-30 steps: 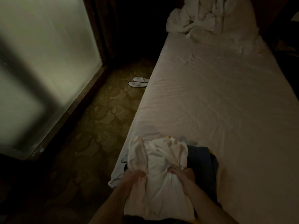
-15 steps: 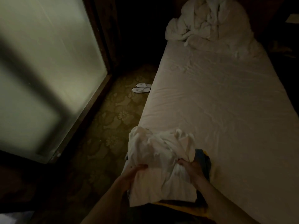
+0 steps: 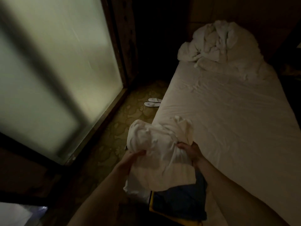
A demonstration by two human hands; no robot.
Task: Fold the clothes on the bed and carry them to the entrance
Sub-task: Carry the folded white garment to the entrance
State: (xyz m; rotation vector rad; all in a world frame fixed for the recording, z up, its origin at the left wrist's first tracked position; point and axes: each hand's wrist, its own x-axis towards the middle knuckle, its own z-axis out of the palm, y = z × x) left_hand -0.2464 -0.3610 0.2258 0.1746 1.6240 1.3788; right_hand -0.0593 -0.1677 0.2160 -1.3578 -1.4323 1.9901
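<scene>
White cotton filled most of what the person held: a bundle of pale, crumpled garments (image 3: pixel 159 154) gathered between both hands at the near left corner of the long bed with its cream fitted sheet (image 3: pixel 228 128). The left hand (image 3: pixel 130 160) had its fingers curled around the left side of the bundle, thumb on top, pinching the cloth. The right hand (image 3: pixel 190 152) gripped the bundle's right edge, fingers closed into the fabric. Part of the pale cloth reached out past the bed's edge, over the floor. Beneath the pale bundle lay a dark blue folded garment (image 3: pixel 180 201), and under that a strip of yellow fabric (image 3: pixel 152 203) showed at the lower left; I could not tell whether these rested on the mattress or were carried with the rest.

At the far end of the bed, well apart from the hands, sat a heap of rumpled white bedding (image 3: pixel 218 46). A pair of white slippers (image 3: pixel 152 102) lay side by side on the patterned olive carpet (image 3: pixel 120 128), just beside the bed's left edge. To the left stood a large frosted glass panel in a dark wooden frame (image 3: pixel 57 79), glowing faintly green in the dim room.
</scene>
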